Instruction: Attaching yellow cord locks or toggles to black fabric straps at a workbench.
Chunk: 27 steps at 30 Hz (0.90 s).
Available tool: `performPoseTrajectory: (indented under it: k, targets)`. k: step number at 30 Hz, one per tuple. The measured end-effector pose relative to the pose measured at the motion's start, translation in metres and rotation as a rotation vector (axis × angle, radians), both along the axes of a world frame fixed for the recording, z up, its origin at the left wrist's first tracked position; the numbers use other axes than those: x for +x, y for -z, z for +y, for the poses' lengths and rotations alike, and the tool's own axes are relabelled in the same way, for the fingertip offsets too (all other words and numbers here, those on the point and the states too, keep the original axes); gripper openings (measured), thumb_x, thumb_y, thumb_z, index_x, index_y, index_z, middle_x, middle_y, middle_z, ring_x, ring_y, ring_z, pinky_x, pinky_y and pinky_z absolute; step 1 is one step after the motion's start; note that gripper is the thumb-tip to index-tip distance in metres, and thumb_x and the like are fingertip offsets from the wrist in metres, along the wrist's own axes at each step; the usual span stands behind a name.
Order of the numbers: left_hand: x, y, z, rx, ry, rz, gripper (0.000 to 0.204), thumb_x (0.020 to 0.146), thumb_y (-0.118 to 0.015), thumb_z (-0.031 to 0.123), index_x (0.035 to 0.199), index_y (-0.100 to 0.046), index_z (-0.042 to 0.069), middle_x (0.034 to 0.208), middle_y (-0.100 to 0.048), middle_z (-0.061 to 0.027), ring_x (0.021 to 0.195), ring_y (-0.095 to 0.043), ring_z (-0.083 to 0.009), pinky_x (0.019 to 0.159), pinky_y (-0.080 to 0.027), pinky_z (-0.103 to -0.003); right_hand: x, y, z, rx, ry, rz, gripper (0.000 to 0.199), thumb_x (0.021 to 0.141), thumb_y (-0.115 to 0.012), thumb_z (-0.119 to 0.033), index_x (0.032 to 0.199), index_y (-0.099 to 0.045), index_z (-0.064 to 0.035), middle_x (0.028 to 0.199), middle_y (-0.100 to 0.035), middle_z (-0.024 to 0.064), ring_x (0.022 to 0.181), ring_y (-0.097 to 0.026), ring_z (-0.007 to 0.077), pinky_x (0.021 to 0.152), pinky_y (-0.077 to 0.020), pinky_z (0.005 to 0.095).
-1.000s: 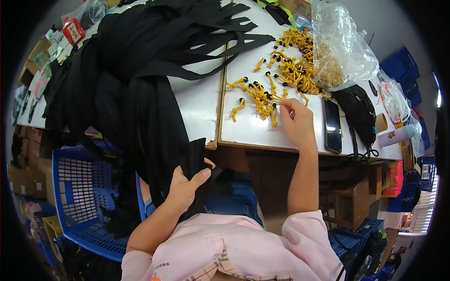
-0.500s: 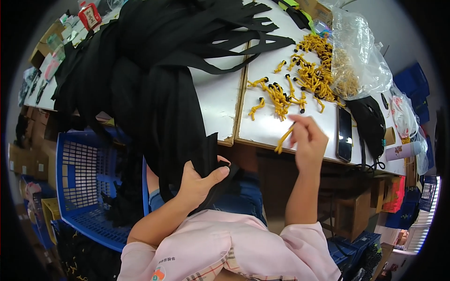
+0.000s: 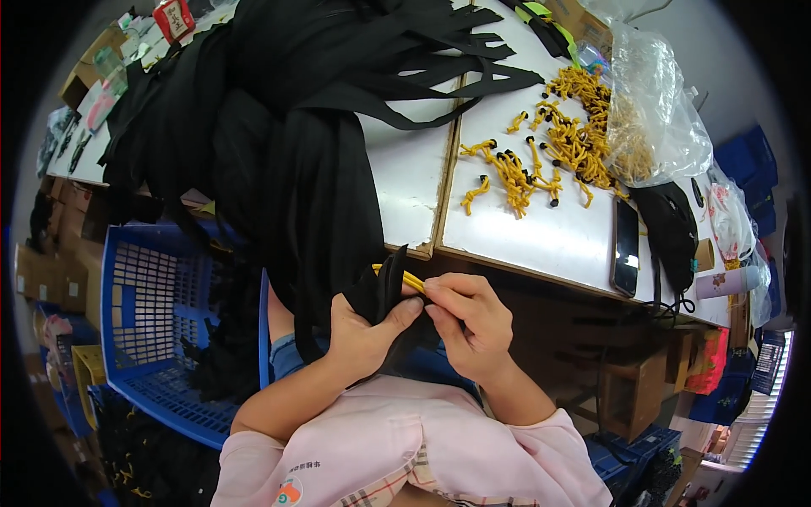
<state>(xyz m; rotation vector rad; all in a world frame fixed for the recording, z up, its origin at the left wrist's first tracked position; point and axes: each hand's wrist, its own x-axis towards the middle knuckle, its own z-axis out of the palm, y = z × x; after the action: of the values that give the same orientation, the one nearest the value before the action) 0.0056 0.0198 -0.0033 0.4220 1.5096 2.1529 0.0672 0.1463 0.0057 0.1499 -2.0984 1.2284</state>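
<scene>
Over my lap, my left hand (image 3: 368,331) grips the end of a black fabric strip (image 3: 387,283), thumb on top. My right hand (image 3: 471,323) meets it from the right, pinching a yellow cord (image 3: 412,282). The cord's far part lies against the strip, its other end hidden in my right fingers. A large heap of long black strips (image 3: 279,93) covers the left of the table and hangs down to my left hand. On the right lies a pile of knotted yellow cords (image 3: 583,135) with black ends, several of them loose nearer to me.
A blue plastic basket (image 3: 160,393) with black material stands at my left, below the white table (image 3: 507,241). At the table's right are a black phone (image 3: 625,245), a black pouch (image 3: 665,228), a clear plastic bag (image 3: 655,110) and a pale cylinder (image 3: 726,283).
My right hand has come from the table's edge down and left to my left hand, bringing the yellow cord against the black strip. My left hand has kept its hold.
</scene>
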Motion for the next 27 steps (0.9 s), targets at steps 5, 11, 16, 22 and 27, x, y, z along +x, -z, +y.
performPoseTrajectory:
  k: [5, 11, 16, 22, 27]
  targets:
    - [-0.002, 0.002, 0.001, -0.007, 0.014, -0.015, 0.009, 0.075, -0.060, 0.003, 0.082, -0.058, -0.001, 0.078, -0.058, -0.0029, 0.070, -0.052, -0.0082, 0.066, -0.042, -0.021, 0.002, 0.005, 0.005, -0.150, -0.080, -0.204, 0.020, 0.069, -0.059, 0.009, 0.088, -0.057, 0.0032, 0.085, -0.055, 0.0120, 0.071, -0.054, 0.0140, 0.060, -0.0441, 0.0199]
    - [-0.001, 0.003, 0.003, -0.107, 0.008, 0.191, 0.010, 0.073, -0.061, 0.001, 0.082, -0.058, -0.001, 0.076, -0.057, -0.0034, 0.067, -0.052, -0.0097, 0.064, -0.042, -0.022, 0.003, 0.009, 0.002, -0.262, 0.039, -0.141, 0.022, 0.067, -0.059, 0.011, 0.087, -0.057, 0.0022, 0.083, -0.055, 0.0112, 0.071, -0.053, 0.0140, 0.057, -0.0433, 0.0198]
    - [-0.006, 0.003, -0.004, -0.241, 0.063, 0.409, 0.013, 0.071, -0.062, 0.000, 0.083, -0.057, -0.001, 0.077, -0.057, -0.0046, 0.068, -0.052, -0.0101, 0.064, -0.042, -0.022, -0.006, -0.001, 0.011, 0.249, -0.034, 0.074, 0.021, 0.064, -0.062, 0.007, 0.084, -0.059, 0.0005, 0.079, -0.055, 0.0096, 0.065, -0.054, 0.0184, 0.057, -0.0454, 0.0249]
    - [0.002, -0.005, -0.003, -0.114, 0.007, 0.111, 0.014, 0.074, -0.060, 0.002, 0.088, -0.057, -0.002, 0.079, -0.057, -0.0036, 0.070, -0.053, -0.0098, 0.066, -0.042, -0.021, 0.000, 0.008, 0.000, -0.230, -0.003, -0.126, 0.019, 0.066, -0.063, 0.004, 0.084, -0.057, 0.0010, 0.076, -0.054, 0.0083, 0.062, -0.052, 0.0136, 0.054, -0.0434, 0.0218]
    - [-0.001, 0.001, 0.001, 0.011, -0.081, 0.303, 0.018, 0.076, -0.059, 0.003, 0.093, -0.056, -0.002, 0.085, -0.057, -0.0059, 0.077, -0.054, -0.0105, 0.070, -0.043, -0.022, 0.006, 0.017, -0.018, -0.424, 0.016, -0.136, 0.009, 0.072, -0.060, 0.002, 0.079, -0.055, 0.0025, 0.074, -0.052, 0.0070, 0.055, -0.049, 0.0075, 0.048, -0.0403, 0.0179]
